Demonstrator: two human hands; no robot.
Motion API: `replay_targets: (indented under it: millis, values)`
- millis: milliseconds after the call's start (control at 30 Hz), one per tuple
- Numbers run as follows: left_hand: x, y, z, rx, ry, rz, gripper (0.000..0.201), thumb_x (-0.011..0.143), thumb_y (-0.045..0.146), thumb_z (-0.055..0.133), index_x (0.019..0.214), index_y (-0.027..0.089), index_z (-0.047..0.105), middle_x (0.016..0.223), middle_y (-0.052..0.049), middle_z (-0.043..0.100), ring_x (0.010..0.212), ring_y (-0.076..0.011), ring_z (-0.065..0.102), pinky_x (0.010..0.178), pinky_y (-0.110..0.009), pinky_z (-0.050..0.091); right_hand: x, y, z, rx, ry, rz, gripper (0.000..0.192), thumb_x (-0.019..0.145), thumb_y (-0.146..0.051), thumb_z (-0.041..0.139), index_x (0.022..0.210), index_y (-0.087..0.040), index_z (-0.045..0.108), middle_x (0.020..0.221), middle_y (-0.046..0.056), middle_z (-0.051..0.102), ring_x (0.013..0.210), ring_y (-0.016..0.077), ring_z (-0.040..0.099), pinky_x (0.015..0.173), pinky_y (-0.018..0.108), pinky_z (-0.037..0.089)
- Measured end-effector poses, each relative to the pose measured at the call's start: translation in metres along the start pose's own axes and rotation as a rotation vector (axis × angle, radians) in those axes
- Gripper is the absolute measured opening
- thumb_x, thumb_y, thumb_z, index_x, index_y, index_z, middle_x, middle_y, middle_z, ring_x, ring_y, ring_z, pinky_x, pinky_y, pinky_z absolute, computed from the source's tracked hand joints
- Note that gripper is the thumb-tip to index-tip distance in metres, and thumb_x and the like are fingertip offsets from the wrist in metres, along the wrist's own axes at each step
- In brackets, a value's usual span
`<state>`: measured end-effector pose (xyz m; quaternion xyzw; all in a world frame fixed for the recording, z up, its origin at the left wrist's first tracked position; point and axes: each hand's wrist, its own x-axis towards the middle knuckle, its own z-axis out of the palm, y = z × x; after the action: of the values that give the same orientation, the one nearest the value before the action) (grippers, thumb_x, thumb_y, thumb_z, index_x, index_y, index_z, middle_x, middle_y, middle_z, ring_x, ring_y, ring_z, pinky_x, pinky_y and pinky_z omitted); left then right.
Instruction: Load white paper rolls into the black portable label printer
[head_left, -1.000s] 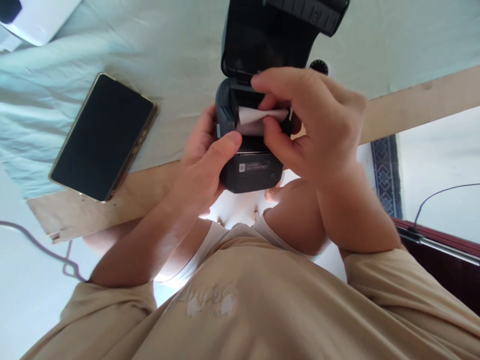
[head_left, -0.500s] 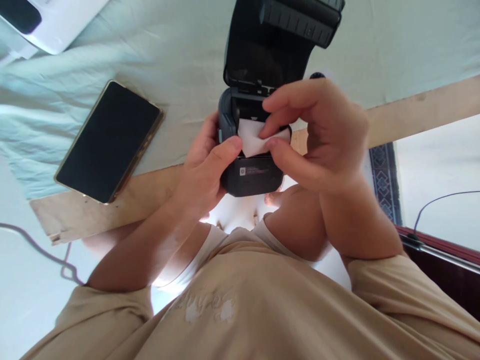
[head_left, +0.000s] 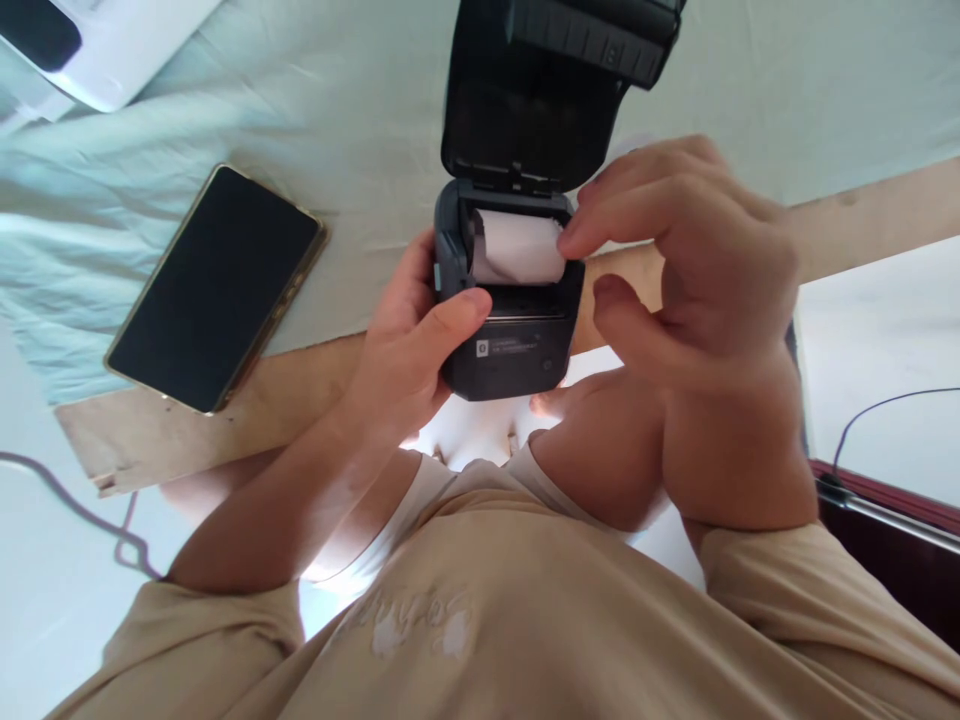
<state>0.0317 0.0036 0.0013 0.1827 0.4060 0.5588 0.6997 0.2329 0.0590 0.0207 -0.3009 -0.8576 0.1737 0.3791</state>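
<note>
A small black label printer (head_left: pixel 510 365) is held in my left hand (head_left: pixel 416 335), whose thumb lies over its left edge. The printer's lid (head_left: pixel 536 105) stands swung up at the far side. Inside the compartment sits a roll of white paper (head_left: pixel 525 248), its loose end lying over the roll. My right hand (head_left: pixel 697 270) is at the printer's right side, thumb and fingers apart. Its index fingertip is at the right end of the roll; whether it touches the paper I cannot tell.
A phone (head_left: pixel 217 285) lies dark on the pale green cloth (head_left: pixel 375 130) to the left. Part of a white device (head_left: pixel 112 50) shows at the top left corner. A wooden edge (head_left: pixel 315 370) runs along the table's near side. A cable (head_left: pixel 67 500) hangs at lower left.
My right hand has let go of the paper and drawn back to the right, its fingers spreading. The paper, lifted before, now lies over the roll. My left hand keeps hold of the printer.
</note>
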Motion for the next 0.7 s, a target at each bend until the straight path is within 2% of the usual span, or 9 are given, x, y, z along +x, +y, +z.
replay_targets:
  millis: [133, 267, 367, 500, 567, 700]
  values:
    - [0.0, -0.001, -0.001, 0.03, -0.014, 0.003, 0.028, 0.089, 0.018, 0.084, 0.115, 0.023, 0.076, 0.105, -0.004, 0.088, 0.089, -0.0243, 0.083, 0.07, -0.033, 0.069, -0.002, 0.005, -0.003, -0.078, -0.043, 0.015, 0.022, 0.087, -0.017, 0.066, 0.106, -0.028, 0.071, 0.107, 0.001, 0.077, 0.102, 0.0219, 0.074, 0.092, 0.043, 0.059]
    - [0.0, -0.003, -0.004, 0.048, -0.04, 0.023, 0.033, 0.088, 0.019, 0.086, 0.118, 0.026, 0.076, 0.112, -0.003, 0.088, 0.104, -0.0273, 0.084, 0.08, -0.037, 0.073, -0.004, 0.002, 0.005, -0.163, -0.008, 0.043, 0.007, 0.095, -0.027, 0.071, 0.097, -0.03, 0.078, 0.095, 0.0, 0.075, 0.097, 0.0204, 0.069, 0.088, 0.042, 0.054]
    - [0.0, -0.003, -0.005, 0.082, -0.04, 0.02, 0.035, 0.087, 0.022, 0.088, 0.12, 0.027, 0.076, 0.114, -0.002, 0.088, 0.113, -0.0281, 0.083, 0.086, -0.037, 0.074, -0.003, -0.002, 0.009, -0.241, -0.013, 0.099, 0.007, 0.097, -0.031, 0.074, 0.099, -0.032, 0.081, 0.097, 0.0, 0.079, 0.105, 0.0241, 0.07, 0.09, 0.044, 0.054]
    - [0.0, -0.003, -0.007, 0.086, -0.034, 0.024, 0.036, 0.087, 0.023, 0.091, 0.119, 0.027, 0.076, 0.112, -0.002, 0.087, 0.109, -0.0256, 0.083, 0.082, -0.032, 0.073, 0.0, -0.005, 0.008, -0.268, -0.093, 0.174, 0.019, 0.092, -0.029, 0.08, 0.111, -0.032, 0.081, 0.105, -0.001, 0.082, 0.107, 0.0253, 0.07, 0.088, 0.043, 0.053]
    - [0.0, -0.003, -0.008, 0.093, -0.031, 0.02, 0.036, 0.088, 0.023, 0.09, 0.121, 0.027, 0.076, 0.113, -0.002, 0.087, 0.108, -0.025, 0.084, 0.08, -0.031, 0.072, 0.002, -0.006, 0.005, -0.255, -0.137, 0.221, 0.022, 0.09, -0.029, 0.081, 0.111, -0.033, 0.081, 0.104, -0.002, 0.083, 0.105, 0.0253, 0.07, 0.087, 0.043, 0.053]
    - [-0.001, -0.005, -0.011, 0.136, -0.029, 0.022, 0.039, 0.088, 0.027, 0.09, 0.125, 0.029, 0.076, 0.122, -0.004, 0.085, 0.125, -0.0303, 0.082, 0.091, -0.037, 0.073, 0.006, -0.008, 0.001, -0.227, -0.182, 0.268, 0.021, 0.091, -0.03, 0.079, 0.112, -0.035, 0.08, 0.105, -0.003, 0.085, 0.095, 0.0233, 0.07, 0.083, 0.042, 0.055]
